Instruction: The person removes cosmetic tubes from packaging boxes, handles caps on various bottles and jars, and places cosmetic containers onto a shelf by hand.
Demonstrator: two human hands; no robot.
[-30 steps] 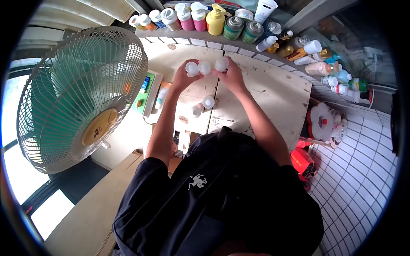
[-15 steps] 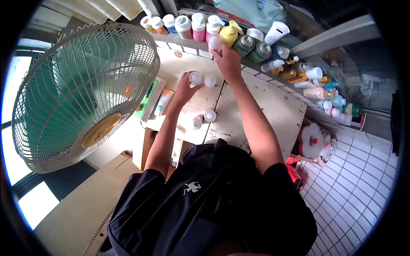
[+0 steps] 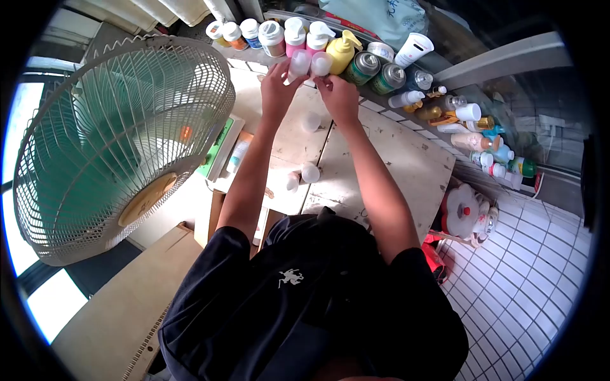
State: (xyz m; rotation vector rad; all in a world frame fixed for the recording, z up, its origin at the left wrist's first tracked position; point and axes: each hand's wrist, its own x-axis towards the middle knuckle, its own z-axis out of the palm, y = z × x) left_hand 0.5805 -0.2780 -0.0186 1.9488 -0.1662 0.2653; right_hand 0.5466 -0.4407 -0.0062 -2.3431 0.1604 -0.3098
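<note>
Near the back edge of the worn white tabletop [image 3: 375, 143], my left hand [image 3: 279, 84] is closed on a translucent white bottle [image 3: 299, 62]. Beside it my right hand [image 3: 337, 94] grips a second such bottle [image 3: 321, 63]; the two stand side by side in front of the pump bottles. A third translucent bottle [image 3: 310, 122] is on the tabletop, nearer my body. Closer still, one more white-topped bottle [image 3: 310, 173] stands against another [image 3: 292, 181].
A large wire-caged fan [image 3: 121, 146] fills the left side. Along the tiled back ledge runs a row of bottles and jars, including a yellow pump bottle [image 3: 344, 52]. A green-and-white box [image 3: 219, 149] and a tube [image 3: 239, 152] lie left of my left forearm.
My left hand has moved from mid-table to the back with its bottle. One bottle stays behind on the tabletop. My right hand keeps its bottle at the back edge.
</note>
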